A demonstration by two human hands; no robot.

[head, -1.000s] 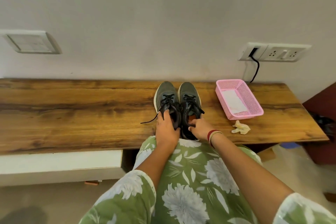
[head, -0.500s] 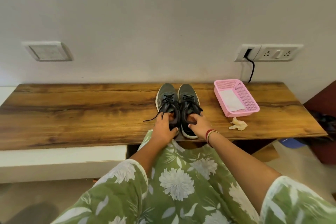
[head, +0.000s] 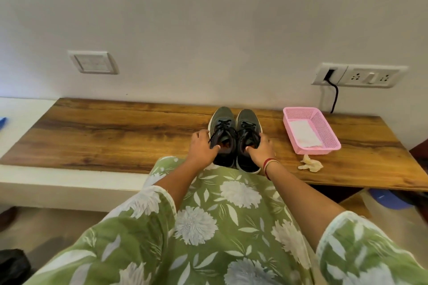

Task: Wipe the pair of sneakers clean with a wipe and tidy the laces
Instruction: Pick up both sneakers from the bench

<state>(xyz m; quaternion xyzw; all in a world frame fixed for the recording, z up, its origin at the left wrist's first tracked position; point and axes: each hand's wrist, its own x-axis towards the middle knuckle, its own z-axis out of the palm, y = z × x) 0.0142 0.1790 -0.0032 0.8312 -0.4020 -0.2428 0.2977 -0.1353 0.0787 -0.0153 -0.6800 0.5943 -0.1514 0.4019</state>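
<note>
A pair of dark grey sneakers is sitting side by side, touching, toes toward the wall, near the front edge of a wooden bench top [head: 115, 136]. The left hand [head: 202, 147] is gripping the outer side of the left sneaker [head: 221, 122] at its collar, thumb hooking into the opening and fingers wrapping the outside. The right hand [head: 261, 148] is holding the right sneaker [head: 248, 121] the same way, thumb inside the collar, fingers curling around the outer side. Black laces [head: 222, 124] are lying crossed over both tongues. To the right of the shoes, apart from them, a pink mesh basket [head: 324, 132] is holding a flat white wipe [head: 303, 133]. A crumpled, yellowish used wipe [head: 310, 165] is lying on the wood just in front of the basket.
</note>
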